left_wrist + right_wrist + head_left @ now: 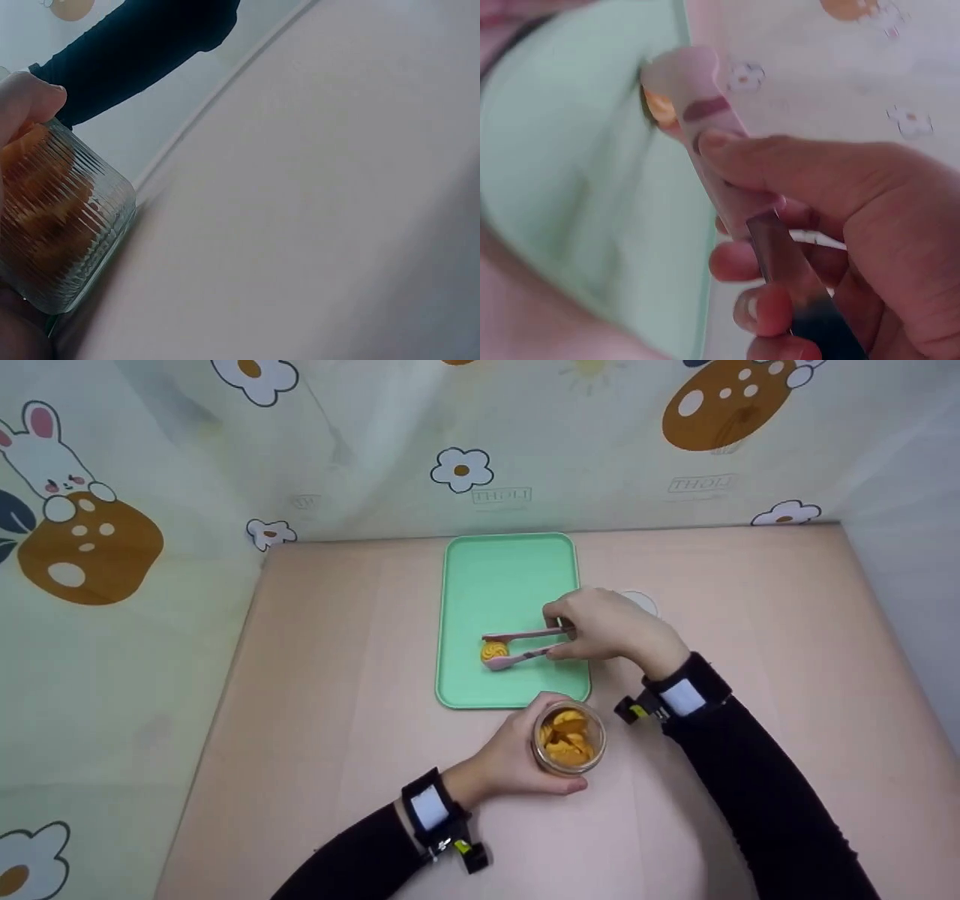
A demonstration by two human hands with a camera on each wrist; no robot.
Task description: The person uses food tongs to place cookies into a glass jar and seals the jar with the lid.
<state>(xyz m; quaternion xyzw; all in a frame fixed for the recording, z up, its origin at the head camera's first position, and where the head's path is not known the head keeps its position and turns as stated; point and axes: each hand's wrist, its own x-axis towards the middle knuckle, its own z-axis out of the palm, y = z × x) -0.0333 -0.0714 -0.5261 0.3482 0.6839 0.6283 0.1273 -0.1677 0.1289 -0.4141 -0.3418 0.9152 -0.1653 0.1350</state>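
Observation:
A small yellow swirled piece (494,651), perhaps a cookie, is between the tips of pink tongs (525,635) over the green tray (510,577). Thumb and fingers of my right hand (619,626) grip the tongs; in the right wrist view their metal rear part (787,270) shows inside the palm. Whether the piece touches the tray cannot be made out. My left hand (517,757) holds a clear glass jar (112,199) just in front of the tray, its open mouth upward. Ribbed walls show in the left wrist view. Orange-yellow pieces (568,739) lie inside the jar.
Behind my right hand, a pale round object (641,601) is partly hidden on the pinkish table (337,660). A patterned curtain (360,450) hangs along the back and left edges of the table. Its right side is bordered by a plain pale sheet (911,547).

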